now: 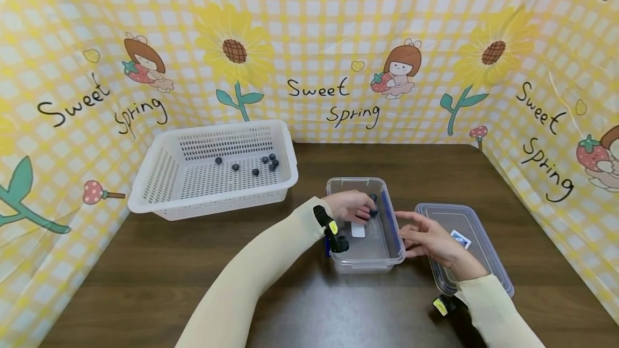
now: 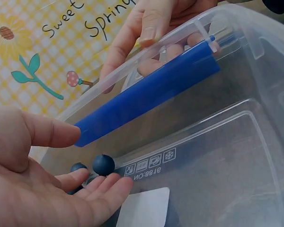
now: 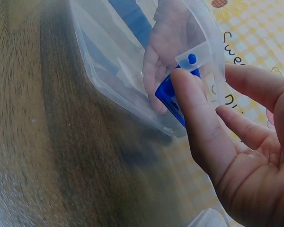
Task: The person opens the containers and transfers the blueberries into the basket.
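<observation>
A clear plastic container with blue side clips stands mid-table. My left hand is inside it, palm up with relaxed fingers. Two blueberries lie on the container floor just past those fingertips and are not held. My right hand is at the container's right wall, fingers straight. Its thumb touches the clip hinge at the rim. In the left wrist view, fingertips of the right hand rest on the rim.
A white perforated basket at the back left holds several blueberries. The container's clear lid lies flat to the right, partly under my right forearm. Yellow patterned cloth walls close in the dark wooden table.
</observation>
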A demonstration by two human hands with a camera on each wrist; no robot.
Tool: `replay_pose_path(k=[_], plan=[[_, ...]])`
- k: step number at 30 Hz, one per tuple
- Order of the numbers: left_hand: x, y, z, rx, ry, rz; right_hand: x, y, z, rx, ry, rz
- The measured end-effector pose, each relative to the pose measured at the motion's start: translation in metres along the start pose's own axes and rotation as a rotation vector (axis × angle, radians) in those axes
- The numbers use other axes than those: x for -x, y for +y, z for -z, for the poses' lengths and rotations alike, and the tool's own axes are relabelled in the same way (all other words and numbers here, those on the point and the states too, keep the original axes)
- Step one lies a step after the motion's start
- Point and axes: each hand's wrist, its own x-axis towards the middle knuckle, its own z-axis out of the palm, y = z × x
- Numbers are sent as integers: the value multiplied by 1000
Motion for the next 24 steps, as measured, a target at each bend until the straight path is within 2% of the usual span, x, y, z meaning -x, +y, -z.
replay_pose_path(k=[3,7,12,19,24], plan=[[3,1,-4,20,-37,14,-1,0,0,-5,-11,4],[0,-3,-9,26,-70,12,-1,1,1,-5,-19,5],[-4,-5,-12,-9,-108,-7,-2,1,2,7,-10,8],[-5,-7,-6,-58,-157,-30,-1,4,1,4,-16,4],[-1,3,0,-66,-193,-69,0,3,1,9,-9,12]])
